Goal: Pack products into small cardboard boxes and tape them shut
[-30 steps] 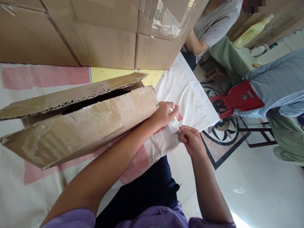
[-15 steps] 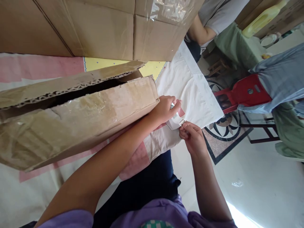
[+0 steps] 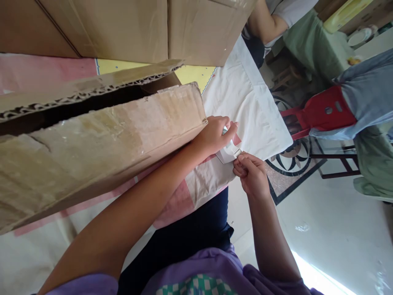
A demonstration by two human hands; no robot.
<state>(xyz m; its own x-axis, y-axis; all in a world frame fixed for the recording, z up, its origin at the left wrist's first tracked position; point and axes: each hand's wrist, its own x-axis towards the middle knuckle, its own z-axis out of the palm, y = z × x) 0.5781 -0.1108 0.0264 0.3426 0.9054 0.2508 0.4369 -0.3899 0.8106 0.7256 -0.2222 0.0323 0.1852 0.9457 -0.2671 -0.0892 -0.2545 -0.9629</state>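
Note:
My left hand (image 3: pixel 215 135) grips a small white folded card or carton (image 3: pixel 227 153) over the table's near edge, just past the corner of an open cardboard box (image 3: pixel 101 135). My right hand (image 3: pixel 251 174) pinches a small shiny tab at the white piece's right end, fingers closed. The two hands nearly touch. What the white piece is exactly stays unclear, as my fingers cover most of it.
Large taped cartons (image 3: pixel 138 28) stand at the back of the table, which wears a pink, yellow and white cloth (image 3: pixel 251 106). To the right, two other people sit, one on a red stool (image 3: pixel 322 114). Patterned floor tiles (image 3: pixel 291 168) lie below.
The view has dipped, so boxes and hands sit slightly higher in frame. My right hand has closed in on the white piece's end. Both hands keep their hold.

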